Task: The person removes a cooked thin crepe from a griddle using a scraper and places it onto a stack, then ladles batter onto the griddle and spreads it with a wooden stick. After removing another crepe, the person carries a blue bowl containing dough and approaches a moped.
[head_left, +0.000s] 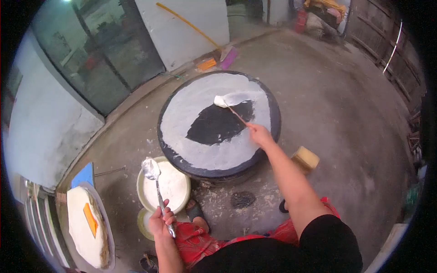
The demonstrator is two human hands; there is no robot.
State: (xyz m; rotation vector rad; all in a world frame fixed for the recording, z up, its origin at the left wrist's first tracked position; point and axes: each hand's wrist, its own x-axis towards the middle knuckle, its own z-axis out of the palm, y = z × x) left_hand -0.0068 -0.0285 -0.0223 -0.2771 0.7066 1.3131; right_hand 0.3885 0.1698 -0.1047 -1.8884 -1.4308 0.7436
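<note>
My right hand [260, 135] is closed around the thin handle of a batter spreader [236, 116], whose white-coated head lies on a big round black griddle [207, 173]. White batter [180, 113] forms a broad ring there, around a dark, uncoated patch in the middle. My left hand [162, 222] grips a long-handled metal ladle [160, 193], its bowl smeared with white. That bowl hangs over the left rim of a pale basin [140, 191] of whitish batter [168, 186], just below the griddle's left front edge.
At left lies a thick white stack of flat sheets [82, 227] with an orange piece [90, 220] on top, beside a blue panel [83, 176]. A yellow block [307, 158] sits right of the griddle. A broom [227, 57] leans at the far wall.
</note>
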